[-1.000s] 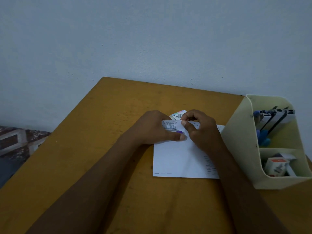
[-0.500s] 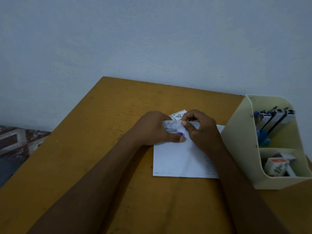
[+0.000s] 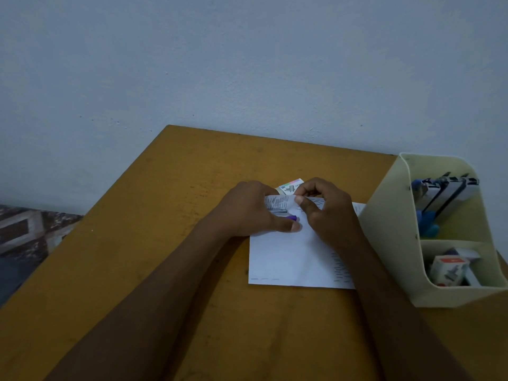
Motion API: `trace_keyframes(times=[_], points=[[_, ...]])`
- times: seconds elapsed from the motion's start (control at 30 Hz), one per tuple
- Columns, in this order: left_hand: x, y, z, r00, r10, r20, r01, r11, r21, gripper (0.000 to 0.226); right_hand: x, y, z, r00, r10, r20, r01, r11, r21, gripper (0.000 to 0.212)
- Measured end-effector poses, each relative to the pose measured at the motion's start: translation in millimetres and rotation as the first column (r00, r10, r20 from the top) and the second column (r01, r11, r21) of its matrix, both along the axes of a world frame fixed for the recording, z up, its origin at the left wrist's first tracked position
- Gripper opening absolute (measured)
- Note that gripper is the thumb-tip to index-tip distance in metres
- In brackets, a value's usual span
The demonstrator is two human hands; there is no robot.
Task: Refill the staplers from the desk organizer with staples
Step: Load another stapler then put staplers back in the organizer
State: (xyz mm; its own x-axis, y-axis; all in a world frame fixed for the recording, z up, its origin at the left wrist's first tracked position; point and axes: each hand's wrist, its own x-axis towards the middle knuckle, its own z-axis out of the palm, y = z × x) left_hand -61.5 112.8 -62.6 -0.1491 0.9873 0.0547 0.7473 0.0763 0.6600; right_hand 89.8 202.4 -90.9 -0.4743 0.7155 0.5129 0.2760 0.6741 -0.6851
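Both hands together at desk center, over a white paper sheet (image 3: 288, 257) lying on the brown table (image 3: 165, 243). Left hand (image 3: 247, 210) grips a purple stapler (image 3: 292, 217), mostly hidden, only its tip showing by the thumb. Right hand (image 3: 327, 213) pinches the sheet's printed far corner (image 3: 277, 202), curled up over the stapler. 1 small staple box (image 3: 290, 186) sits on the table just behind the hands. Cream desk organizer (image 3: 384, 237) at right, touching the sheet's far right corner. Back compartment holds upright staplers (image 3: 445, 191), count unclear, plus something blue (image 3: 427, 228). Front compartment holds staple boxes (image 3: 448, 270).
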Motion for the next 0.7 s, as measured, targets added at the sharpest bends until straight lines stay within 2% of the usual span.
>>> trace_keyframes(times=[0.43, 0.7], points=[[-1.8, 1.6, -3.0, 1.000, -0.018, -0.004, 0.018, 1.000, 0.024, 0.051, 0.2, 2.0, -2.2, 1.000, 0.014, 0.006, -0.014, 0.998, 0.058, 0.002], [-2.2, 4.4, -7.3, 0.999, 0.009, -0.030, -0.007, 0.998, 0.058, 0.044, -0.3, 1.8, -3.4, 1.000, 0.014, 0.013, -0.015, 0.998, 0.063, 0.002]])
